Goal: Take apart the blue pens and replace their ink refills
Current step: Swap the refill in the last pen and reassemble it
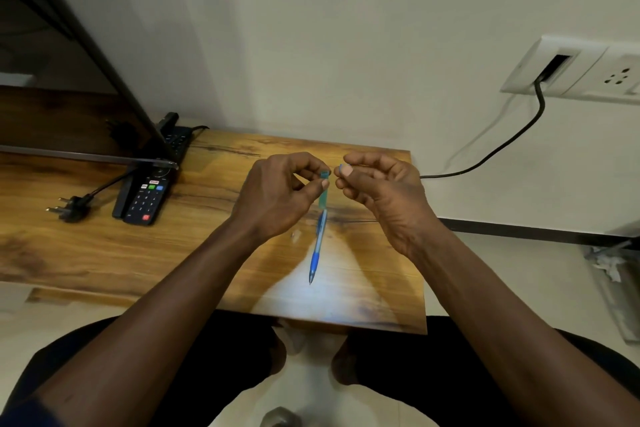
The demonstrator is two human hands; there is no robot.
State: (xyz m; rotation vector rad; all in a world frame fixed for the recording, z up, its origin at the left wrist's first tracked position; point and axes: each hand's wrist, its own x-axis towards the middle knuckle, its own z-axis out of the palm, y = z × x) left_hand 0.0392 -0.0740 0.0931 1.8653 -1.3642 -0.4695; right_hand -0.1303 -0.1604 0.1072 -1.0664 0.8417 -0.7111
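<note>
Wooden table (214,253) beneath translucent blue pen (318,239), tip downward.

Head view; looks forward-down, close over wooden table (104,253), wall behind

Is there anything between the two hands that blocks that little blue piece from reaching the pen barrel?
Nothing visible: the right hand pinches a small blue piece beside the barrel in the left hand.

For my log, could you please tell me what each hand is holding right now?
Left hand: closed on the blue pen barrel.
Right hand: pinched shut on a small blue piece; which piece cannot be told.
</note>
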